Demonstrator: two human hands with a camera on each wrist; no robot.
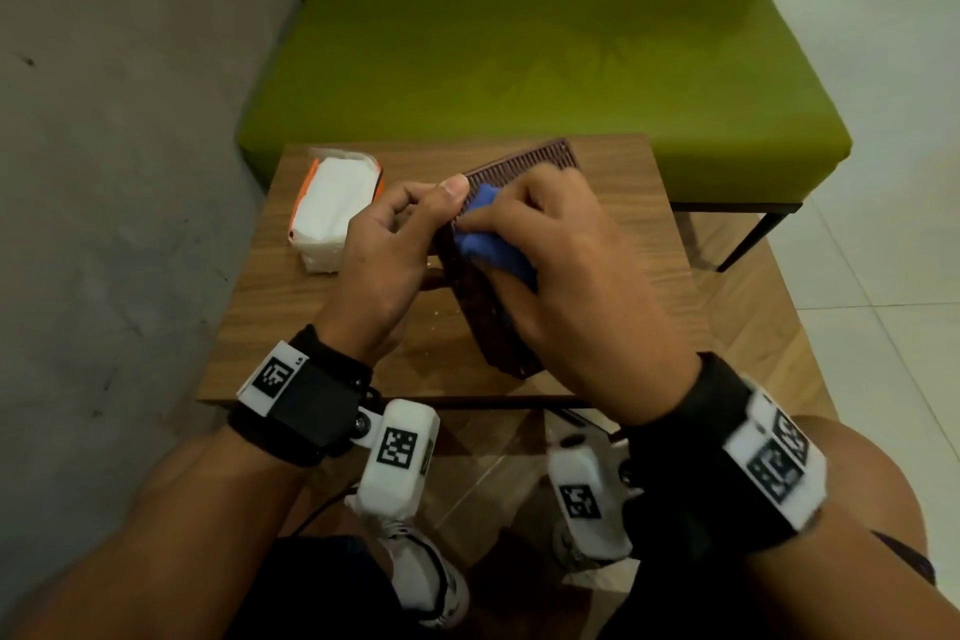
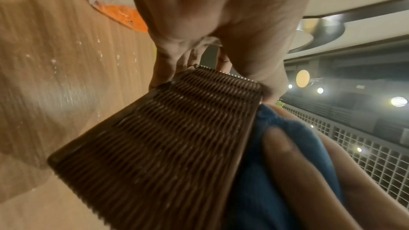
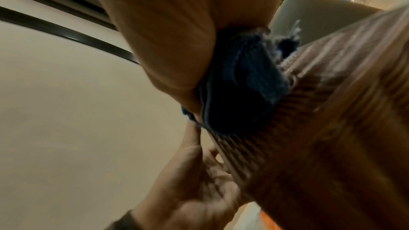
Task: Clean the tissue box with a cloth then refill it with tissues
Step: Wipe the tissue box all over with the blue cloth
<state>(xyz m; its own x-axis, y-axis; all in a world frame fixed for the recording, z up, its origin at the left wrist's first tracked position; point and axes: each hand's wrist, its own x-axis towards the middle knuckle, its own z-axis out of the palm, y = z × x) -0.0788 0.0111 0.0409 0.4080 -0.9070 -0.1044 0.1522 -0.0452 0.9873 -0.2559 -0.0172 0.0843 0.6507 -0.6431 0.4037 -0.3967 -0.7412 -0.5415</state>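
You are in the cleaning half of the job, and the refill has not begun. Your left hand (image 1: 382,270) grips the brown woven tissue box (image 1: 480,307) near its far end, thumb on one side and fingers (image 2: 162,74) curled round the other, holding it tilted up off the wooden tabletop (image 1: 613,224) at the middle. Your right hand (image 1: 571,286) presses a bunched blue cloth (image 1: 491,244) against the right-hand face of the box, the fingers (image 2: 285,148) closed over the cloth and pinching it to the weave. How much of the box has been wiped I cannot tell from here (the weave in the left wrist view shows pale specks, so I would judge there is wiping left to do).

At about 10 o'clock from the box, well apart from it, the pack of white tissues (image 1: 332,213) lies on the tabletop in its orange-edged wrapper, which looks opened along the top. At about 1 o'clock a flat, ribbed brown panel (image 1: 535,159) rests on the tabletop, probably the box's separate lid or base.

The count: one tissue box, one loose panel, one cloth, one tissue pack, two hands, both busy. Left to do: finish wiping, set the cloth down, load the tissues, close the box. A green bench (image 1: 545,78) stands beyond, at 12 o'clock.
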